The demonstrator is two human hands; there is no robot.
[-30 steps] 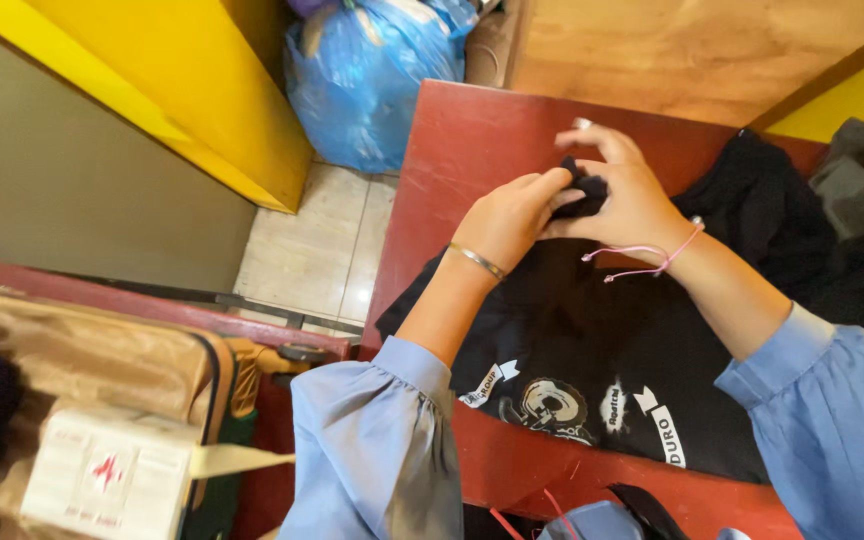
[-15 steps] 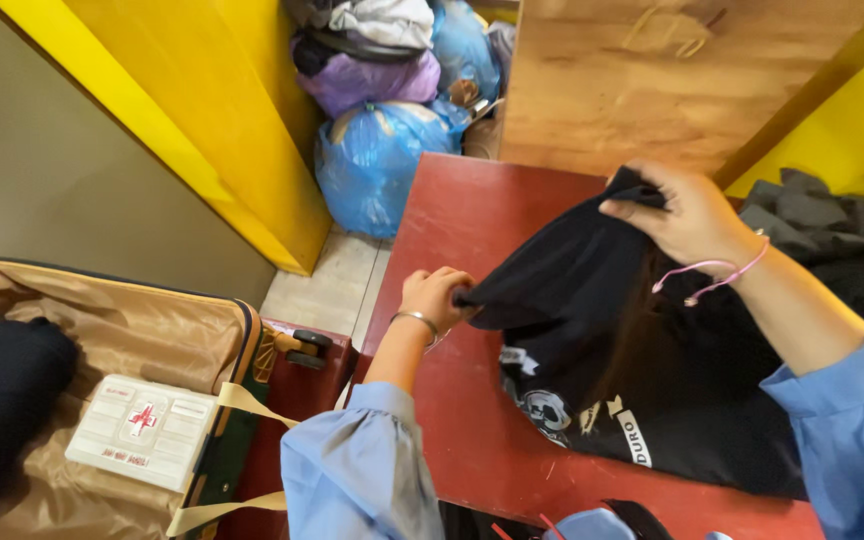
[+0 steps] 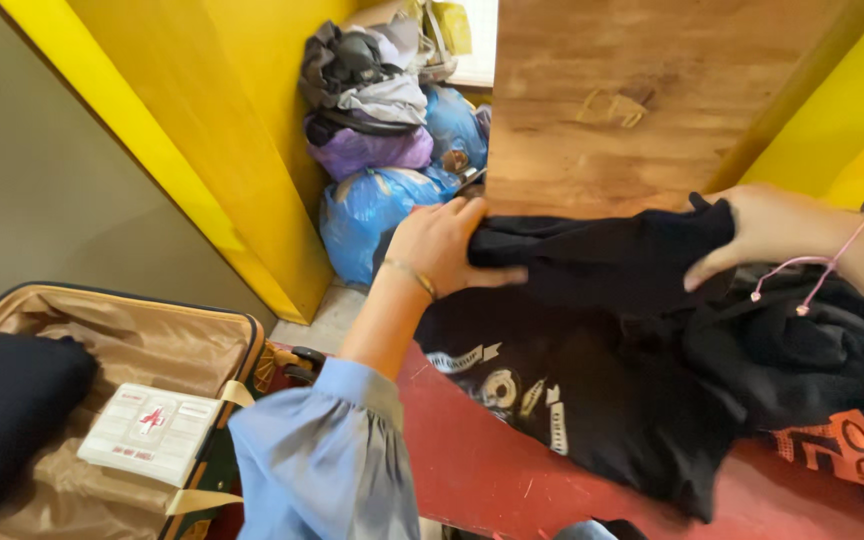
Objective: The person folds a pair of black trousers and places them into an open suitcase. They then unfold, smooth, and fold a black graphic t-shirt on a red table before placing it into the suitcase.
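Lying in the open suitcase (image 3: 102, 400) at lower left is a flat white package (image 3: 152, 432) with a small red mark at its centre, set on the tan lining beside a dark folded bundle (image 3: 7, 420). Beyond the red worktop (image 3: 492, 470), blue plastic bags (image 3: 382, 215) and a purple one (image 3: 367, 152) are heaped against the yellow wall (image 3: 212, 120), with grey and dark clothes (image 3: 362, 75) piled on top. A wooden board (image 3: 632, 90) stands behind the worktop.

A black shirt (image 3: 602, 330) is lifted above the worktop, its lower part draping down to the red surface; a white printed design sits on its front near the lower left. Just right of it lies another dark garment (image 3: 842, 440) with orange lettering.

Both hands have closed grips on the black shirt's upper edge, stretching it between them. The left hand (image 3: 444, 245) pinches the left end, thumb on the front and fingers curled behind, a thin bracelet at the wrist and a light blue sleeve below. The right hand (image 3: 767, 228) clutches the right end, thumb pointing down across the fabric, a pink cord looped round its wrist.
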